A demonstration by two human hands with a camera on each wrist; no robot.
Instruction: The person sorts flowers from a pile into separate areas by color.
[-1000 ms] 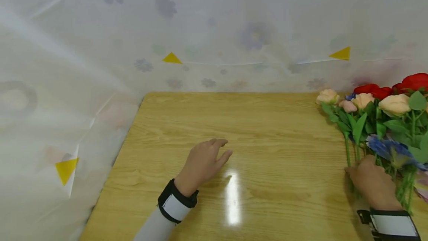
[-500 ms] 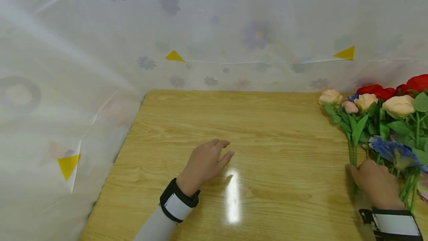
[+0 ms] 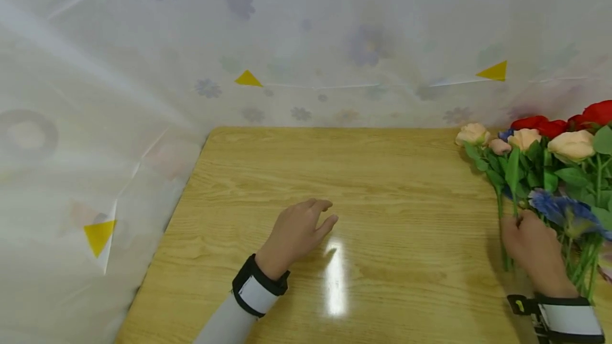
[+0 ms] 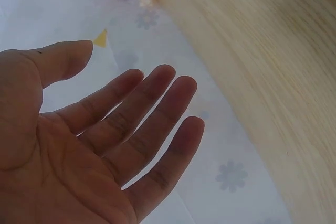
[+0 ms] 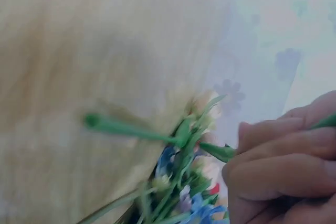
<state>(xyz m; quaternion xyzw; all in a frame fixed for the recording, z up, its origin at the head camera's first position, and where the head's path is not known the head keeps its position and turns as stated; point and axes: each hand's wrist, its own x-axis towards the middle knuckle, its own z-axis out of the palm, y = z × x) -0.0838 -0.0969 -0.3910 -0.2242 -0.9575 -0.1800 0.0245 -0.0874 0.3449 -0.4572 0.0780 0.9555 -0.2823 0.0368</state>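
In the head view my right hand [image 3: 535,254] is at the table's right side, its curled fingers gripping a green flower stem [image 3: 515,206] at the left edge of a pile of flowers. A narrow green leaf [image 3: 512,171] stands above the grip. From the right wrist, the curled fingers [image 5: 283,174] hide most of the held stem, and which bloom it carries is unclear. Another green stem [image 5: 126,128] juts out to the left there. My left hand [image 3: 296,232] hovers over the middle of the table, fingers relaxed and palm bare in the left wrist view.
Cream roses [image 3: 572,145], red flowers [image 3: 540,125] and a blue flower [image 3: 564,211] lie with their stems towards me. Under them is a wood-grain table [image 3: 334,163]. A pale flower-print sheet [image 3: 306,31] with yellow triangles [image 3: 494,71] rises behind and at left.
My right hand has moved slightly away from me, and its fingers now grip a stem that was beside the thumb. The narrow leaf has straightened up. My left hand has hardly moved.
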